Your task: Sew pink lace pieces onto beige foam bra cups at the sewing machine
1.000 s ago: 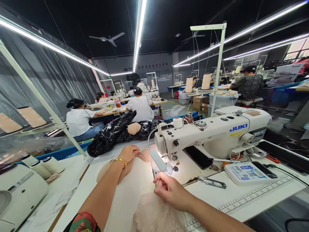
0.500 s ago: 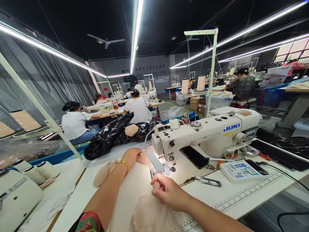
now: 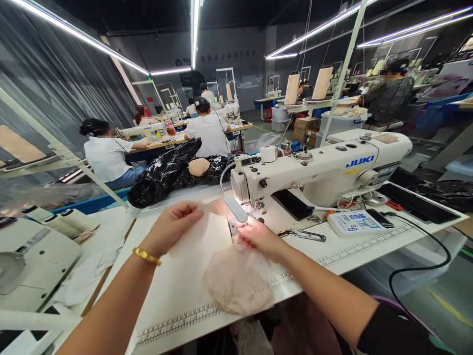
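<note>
My left hand point(image 3: 175, 227), with a gold bangle at the wrist, is raised above the white table left of the needle area. Its fingers are pinched on a thin, pale, see-through fabric piece point(image 3: 186, 240), blurred by motion. My right hand point(image 3: 260, 239) is closed beside the needle area of a white sewing machine point(image 3: 314, 170), gripping the upper edge of sheer beige lace fabric point(image 3: 238, 288). That fabric spreads toward the table's front edge. A flat pinkish-beige piece point(image 3: 218, 207) lies left of the machine head, partly behind its oblong lamp point(image 3: 235, 208).
Thread snips point(image 3: 305, 235), a black phone point(image 3: 292, 203) and a white-and-blue box point(image 3: 354, 223) lie right of my right hand. Black plastic bags point(image 3: 166, 172) carrying a beige cup point(image 3: 198, 166) stand behind the table. Co-workers sit at machines beyond.
My left hand has lifted and moved back leftward from the pinkish piece, with thin fabric in its fingers. My right hand has moved closer to the needle. The view has tilted down.
</note>
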Tool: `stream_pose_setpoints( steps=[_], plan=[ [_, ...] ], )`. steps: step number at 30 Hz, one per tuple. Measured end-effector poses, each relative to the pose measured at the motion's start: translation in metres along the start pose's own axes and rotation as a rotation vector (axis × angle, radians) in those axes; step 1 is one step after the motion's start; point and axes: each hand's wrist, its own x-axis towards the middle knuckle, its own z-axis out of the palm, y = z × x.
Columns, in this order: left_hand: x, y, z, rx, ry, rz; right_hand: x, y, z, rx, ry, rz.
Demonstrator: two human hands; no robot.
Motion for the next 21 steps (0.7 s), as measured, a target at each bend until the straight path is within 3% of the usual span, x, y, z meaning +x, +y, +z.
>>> stream_pose_setpoints(
  steps=[3,6,14,17,19,21],
  plan=[
    [-0.040,0.008,0.026,0.117,-0.304,-0.086,-0.006,-0.002,-0.003,0.047,-0.004,-0.009],
    [-0.064,0.011,0.053,0.235,-0.420,-0.041,-0.018,-0.004,-0.010,0.053,-0.031,-0.005],
    [-0.075,0.002,0.095,0.372,-0.365,0.024,-0.059,-0.013,-0.023,-0.047,-0.016,-0.021],
    [-0.076,-0.003,0.103,0.435,-0.284,0.086,-0.071,-0.020,-0.010,-0.243,-0.012,-0.145],
    [-0.078,-0.004,0.101,0.459,-0.208,0.205,-0.079,-0.027,0.000,-0.455,0.007,-0.256],
    [-0.081,-0.003,0.094,0.445,-0.232,0.341,-0.086,-0.037,0.010,-0.629,-0.016,-0.364]
  ],
)
